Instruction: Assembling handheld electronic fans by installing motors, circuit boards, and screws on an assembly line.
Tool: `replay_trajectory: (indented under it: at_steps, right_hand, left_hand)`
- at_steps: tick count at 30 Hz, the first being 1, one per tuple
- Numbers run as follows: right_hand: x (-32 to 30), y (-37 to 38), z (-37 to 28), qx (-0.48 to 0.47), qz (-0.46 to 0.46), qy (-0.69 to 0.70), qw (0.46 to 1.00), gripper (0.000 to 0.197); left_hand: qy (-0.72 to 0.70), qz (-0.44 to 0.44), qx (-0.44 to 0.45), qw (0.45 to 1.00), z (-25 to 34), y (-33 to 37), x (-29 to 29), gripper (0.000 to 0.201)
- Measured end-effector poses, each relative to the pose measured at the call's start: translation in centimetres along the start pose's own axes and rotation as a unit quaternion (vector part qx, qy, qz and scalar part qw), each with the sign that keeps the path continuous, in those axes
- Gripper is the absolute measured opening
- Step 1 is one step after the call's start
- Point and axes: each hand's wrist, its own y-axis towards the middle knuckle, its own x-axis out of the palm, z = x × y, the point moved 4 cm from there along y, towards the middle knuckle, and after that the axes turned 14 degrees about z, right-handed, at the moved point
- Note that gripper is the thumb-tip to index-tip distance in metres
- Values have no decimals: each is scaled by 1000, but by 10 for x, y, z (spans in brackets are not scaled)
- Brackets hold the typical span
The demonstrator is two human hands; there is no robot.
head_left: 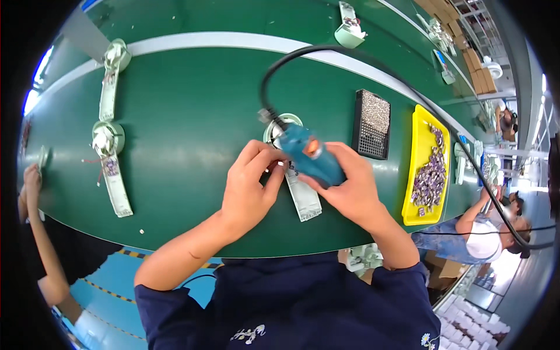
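Observation:
My right hand is wrapped round a teal corded power tool, which looks like an electric screwdriver. The tool is tilted over a pale plastic assembly with a round cup-shaped end and a long flat arm. Where the tool's tip meets the assembly is hidden. My left hand is closed in a pinch beside the assembly, close to the tool. Its fingertips lie near the joint of cup and arm; what they pinch is too hidden to tell.
A black screw tray and a yellow tray of small purple-and-silver parts stand at right. The tool's black cable arches across the green table. Similar assemblies lie at left. Other people sit at both sides.

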Motion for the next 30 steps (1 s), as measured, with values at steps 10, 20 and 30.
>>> replay_trajectory:
  at_steps: [10,20,30]
  right_hand:
    - [2,6,11,56,-50,96,993,56]
    - [5,14,11,-37,-82,36,995,54]
    - [14,15,14,-38,-105,42,993,59]
  left_hand:
    - [-1,-8,3,1000,-4,5,1,14]
    - [-18,-33,27,999,-6,14,-4,12]
    - [6,-21,53,998,-6,11,-7,14]
